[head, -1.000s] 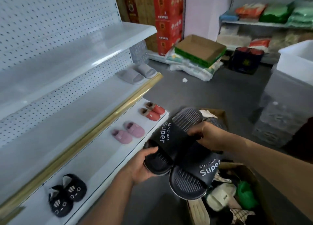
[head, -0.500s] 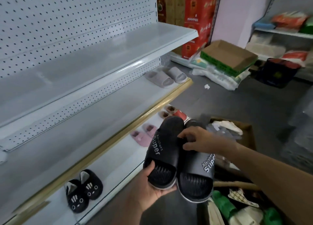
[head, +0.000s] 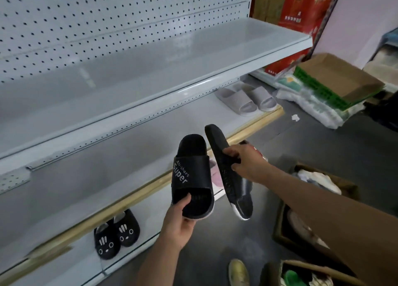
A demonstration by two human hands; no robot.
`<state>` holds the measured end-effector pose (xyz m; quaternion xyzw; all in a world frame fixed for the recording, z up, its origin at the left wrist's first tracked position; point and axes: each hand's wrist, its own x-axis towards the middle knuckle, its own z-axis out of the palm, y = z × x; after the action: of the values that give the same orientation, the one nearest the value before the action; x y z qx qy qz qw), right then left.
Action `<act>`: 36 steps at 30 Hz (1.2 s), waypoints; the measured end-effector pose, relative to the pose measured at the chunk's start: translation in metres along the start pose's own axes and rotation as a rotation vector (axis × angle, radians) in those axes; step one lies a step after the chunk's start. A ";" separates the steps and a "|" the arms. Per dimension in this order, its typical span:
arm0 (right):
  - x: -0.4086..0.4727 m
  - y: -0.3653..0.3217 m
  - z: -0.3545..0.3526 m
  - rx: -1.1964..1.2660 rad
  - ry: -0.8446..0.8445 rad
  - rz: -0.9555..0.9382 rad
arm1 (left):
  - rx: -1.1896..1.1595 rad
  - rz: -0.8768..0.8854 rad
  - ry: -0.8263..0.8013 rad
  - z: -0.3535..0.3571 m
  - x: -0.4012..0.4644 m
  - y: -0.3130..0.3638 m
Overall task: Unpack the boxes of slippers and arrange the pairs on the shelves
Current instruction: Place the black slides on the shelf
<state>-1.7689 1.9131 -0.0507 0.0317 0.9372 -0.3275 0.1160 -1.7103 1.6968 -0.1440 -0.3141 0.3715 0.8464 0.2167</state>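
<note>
I hold a pair of black slides marked "Super". My left hand (head: pixel 179 215) grips the toe end of one slide (head: pixel 191 173), which faces up. My right hand (head: pixel 247 163) grips the other slide (head: pixel 228 178) at its middle, turned on edge so its sole shows. Both hang in front of the gold-edged middle shelf (head: pixel 120 156). A grey pair (head: pixel 247 97) sits at that shelf's far end. On the bottom shelf (head: pixel 71 266) stands a black cat-face pair (head: pixel 116 234); a pink slipper (head: pixel 216 176) shows behind the slides. An open box of slippers (head: pixel 310 199) is under my right arm.
The top shelf (head: pixel 172 55) and pegboard back stand at left. Red cartons (head: pixel 301 10), a green-sided cardboard tray (head: pixel 336 79) on plastic-wrapped packs lie on the grey floor at far right. A second box (head: pixel 301 275) with green and tan footwear sits at bottom right.
The two slides, held side by side before, have come apart. My right hand has tipped its slide onto its edge, and both have risen toward the middle shelf as my view swung left.
</note>
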 end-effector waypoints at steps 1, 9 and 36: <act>0.011 -0.002 0.000 0.003 0.002 0.001 | 0.032 0.033 0.019 0.003 0.008 0.006; 0.116 -0.004 -0.014 -0.160 -0.031 -0.054 | 0.052 0.182 0.114 0.029 0.095 0.044; 0.328 0.050 0.026 -0.024 0.113 -0.221 | 0.006 0.334 0.222 0.089 0.255 0.077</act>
<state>-2.0755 1.9312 -0.1788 -0.0547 0.9438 -0.3248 0.0268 -1.9700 1.7507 -0.2357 -0.3389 0.4424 0.8297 0.0321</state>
